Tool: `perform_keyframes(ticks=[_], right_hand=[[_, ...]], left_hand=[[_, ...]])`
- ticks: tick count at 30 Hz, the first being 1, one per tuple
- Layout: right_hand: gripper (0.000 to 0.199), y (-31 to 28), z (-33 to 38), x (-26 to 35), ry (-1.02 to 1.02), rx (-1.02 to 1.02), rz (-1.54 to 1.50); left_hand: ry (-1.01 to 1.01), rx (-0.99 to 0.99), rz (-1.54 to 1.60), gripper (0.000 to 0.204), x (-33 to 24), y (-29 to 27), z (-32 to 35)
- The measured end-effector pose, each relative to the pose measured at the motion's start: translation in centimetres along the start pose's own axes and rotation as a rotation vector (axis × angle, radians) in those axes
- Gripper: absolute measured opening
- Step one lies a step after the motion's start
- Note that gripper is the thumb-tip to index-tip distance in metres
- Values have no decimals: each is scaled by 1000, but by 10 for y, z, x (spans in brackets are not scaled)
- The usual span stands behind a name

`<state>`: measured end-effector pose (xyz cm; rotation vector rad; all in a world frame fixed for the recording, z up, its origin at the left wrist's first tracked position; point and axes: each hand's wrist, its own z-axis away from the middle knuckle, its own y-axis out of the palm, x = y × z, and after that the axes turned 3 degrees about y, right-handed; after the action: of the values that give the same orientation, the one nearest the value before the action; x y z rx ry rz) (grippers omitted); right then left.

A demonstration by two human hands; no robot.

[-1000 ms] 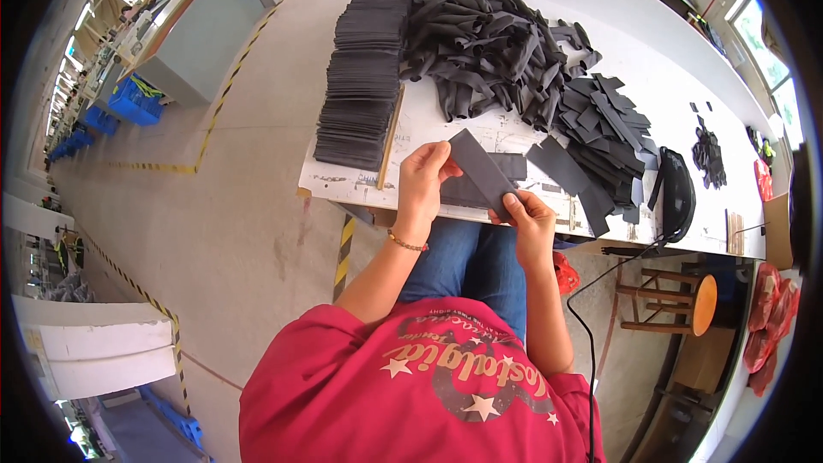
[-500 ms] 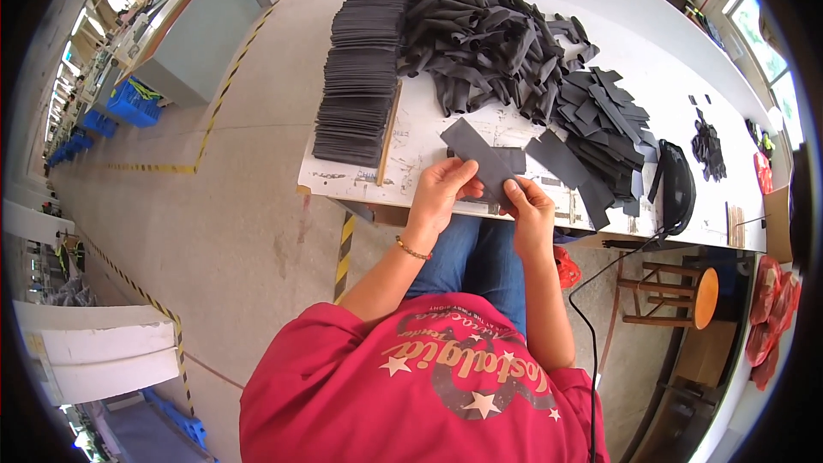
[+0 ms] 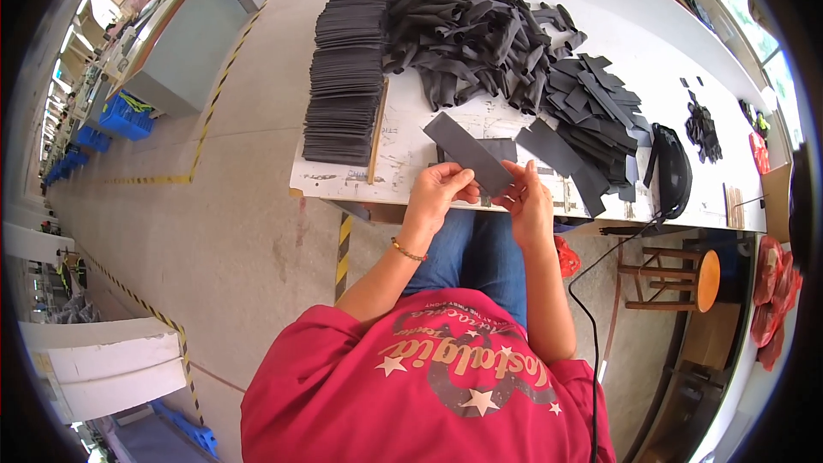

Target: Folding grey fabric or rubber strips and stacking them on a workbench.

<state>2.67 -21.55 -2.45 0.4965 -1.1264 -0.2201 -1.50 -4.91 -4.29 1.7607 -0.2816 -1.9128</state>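
looking down from the head view, a flat dark grey strip (image 3: 470, 153) is held between both hands at the near edge of a white worktable (image 3: 600, 0). the strip is tilted, its upper end pointing away to the left over the tabletop, its lower end pinched near the table's edge. the left hand (image 3: 439, 190) is closed on the strip's lower left side, thumb and fingers folded around it. the right hand (image 3: 530, 197) is held just beside it, fingertips narrowed onto the strip's lower right end. more flat dark pieces (image 3: 557, 150) are seen lying on the table just beyond the hands. a long neat stack of dark pieces (image 3: 350, 60) is laid along the table's left side, and a loose heap of curled dark strips (image 3: 467, 34) is piled behind. a black dome-shaped object (image 3: 673, 170) is set to the right, near the edge. a wooden stool (image 3: 686, 270) is seen on the floor at the right.
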Motion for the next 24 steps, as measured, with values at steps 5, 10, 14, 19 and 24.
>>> perform_keyframes(ticks=[5, 10, 14, 19, 24], right_hand=[[32, 2, -2, -2, -112, -50, 126], [13, -7, -2, -14, -318, -17, 437], [10, -13, -3, -9, -285, 48, 576], [10, -22, -12, -5, -439, -19, 918], [10, -8, -59, 21, -600, -109, 965]], left_hand=[[-23, 71, -60, 21, 2, -5, 0], [70, -46, 60, 30, -7, -3, -4], [182, -238, -138, 22, -22, -29, -14], [9, -140, -218, 19, 2, -60, -5], [33, -233, -346, 21, 0, -43, -42]])
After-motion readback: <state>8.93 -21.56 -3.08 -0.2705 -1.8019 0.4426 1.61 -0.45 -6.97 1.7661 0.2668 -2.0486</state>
